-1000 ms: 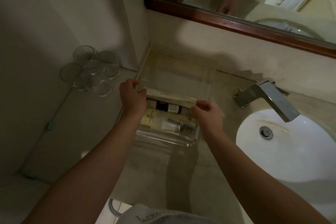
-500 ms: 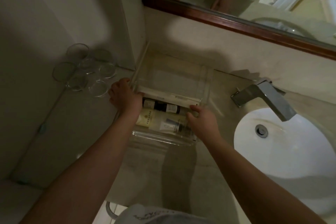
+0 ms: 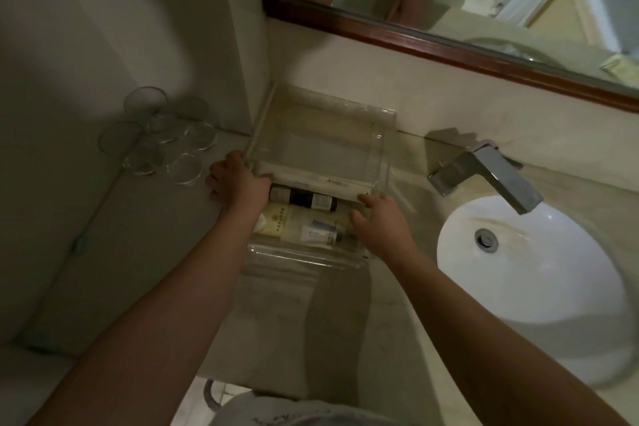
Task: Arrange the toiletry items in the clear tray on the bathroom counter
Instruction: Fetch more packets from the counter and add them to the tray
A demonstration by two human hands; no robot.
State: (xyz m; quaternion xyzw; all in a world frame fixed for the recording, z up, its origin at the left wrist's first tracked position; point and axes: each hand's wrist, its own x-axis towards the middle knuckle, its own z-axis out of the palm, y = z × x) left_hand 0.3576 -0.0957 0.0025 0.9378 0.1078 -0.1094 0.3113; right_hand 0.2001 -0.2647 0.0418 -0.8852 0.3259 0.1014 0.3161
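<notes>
Two bare hands work at a clear tray point(image 3: 378, 149) set on a pale stone desk point(image 3: 311, 322) at centre frame, pushed against the back wall below a wood-framed mirror point(image 3: 449, 42). The left hand point(image 3: 238, 182) curls its fingers point(image 3: 257, 180) over the tray's left wall, gripping it at the end of a long white box point(image 3: 321, 180) that lies crosswise inside. The right hand point(image 3: 378, 223) rests at the tray's right side, fingers half bent and touching the wall near the box's other end (whether they actually pinch anything cannot be told). In the near part of the tray 3 toiletry items lie on their sides, touching one another: a dark bottle point(image 3: 304, 199) just below the white box, a cream tube point(image 3: 280, 223) below that, and a small clear bottle point(image 3: 320, 234) to the tube's right. The tray's far part is bare. A cluster of upturned glasses point(image 3: 162, 138) stands at left of frame, well apart from the tray; a chrome faucet point(image 3: 484, 173) and white basin point(image 3: 536, 280) fill the right.
</notes>
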